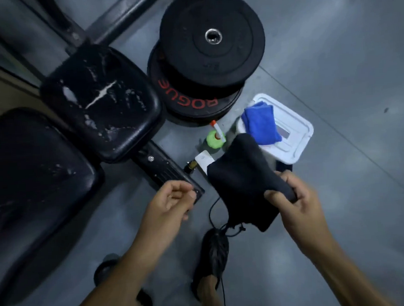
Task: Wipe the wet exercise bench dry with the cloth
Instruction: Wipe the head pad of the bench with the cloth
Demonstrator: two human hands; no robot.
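Observation:
The black exercise bench fills the left of the head view: its small seat pad (100,100) glistens with streaks and drops of water, and the larger back pad (32,172) lies nearer me with a few wet spots. My right hand (291,194) grips a dark folded cloth (243,181) by its edge, held in the air to the right of the bench. My left hand (173,199) hovers beside the bench's foot bar with its fingers loosely curled and nothing in them.
Two stacked black weight plates (209,55) lie on the grey floor right of the seat pad. A white lidded container (296,133) carries a blue cloth (260,123). A green-capped spray bottle (215,137) stands between them. My black shoe (212,256) is below.

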